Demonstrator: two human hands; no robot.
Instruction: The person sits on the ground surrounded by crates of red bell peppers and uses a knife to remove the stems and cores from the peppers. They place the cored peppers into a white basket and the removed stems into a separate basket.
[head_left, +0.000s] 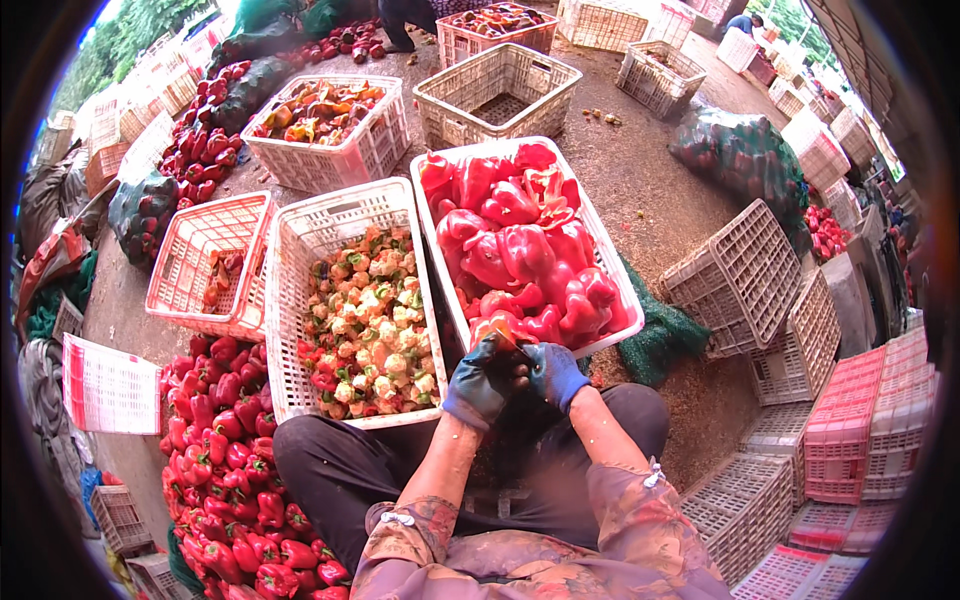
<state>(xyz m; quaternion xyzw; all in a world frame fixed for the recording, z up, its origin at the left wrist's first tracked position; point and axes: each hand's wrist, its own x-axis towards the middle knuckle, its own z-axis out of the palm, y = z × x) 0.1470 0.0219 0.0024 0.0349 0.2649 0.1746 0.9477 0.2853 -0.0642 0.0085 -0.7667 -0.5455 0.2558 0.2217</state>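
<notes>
In blue work gloves with dark coated palms, my left hand (478, 381) and my right hand (553, 373) meet over my lap. Between the fingers of both is an orange-red bell pepper (501, 327), partly covered by the gloves. Whether a small tool is also in either hand is hidden. Just beyond them stands a white plastic crate (631, 327) heaped with opened red bell peppers (527, 253). To its left, another white crate (273, 352) holds cut pepper cores (373, 306) with pale seeds and green stems.
Whole red peppers (232, 465) lie piled by my left knee. A smaller crate (169, 274), a crate of discoloured pepper pieces (337, 154) and an empty crate (499, 79) stand beyond. Stacked crates (750, 495) and green netting (664, 322) are on the right; a person (742, 24) bends far off.
</notes>
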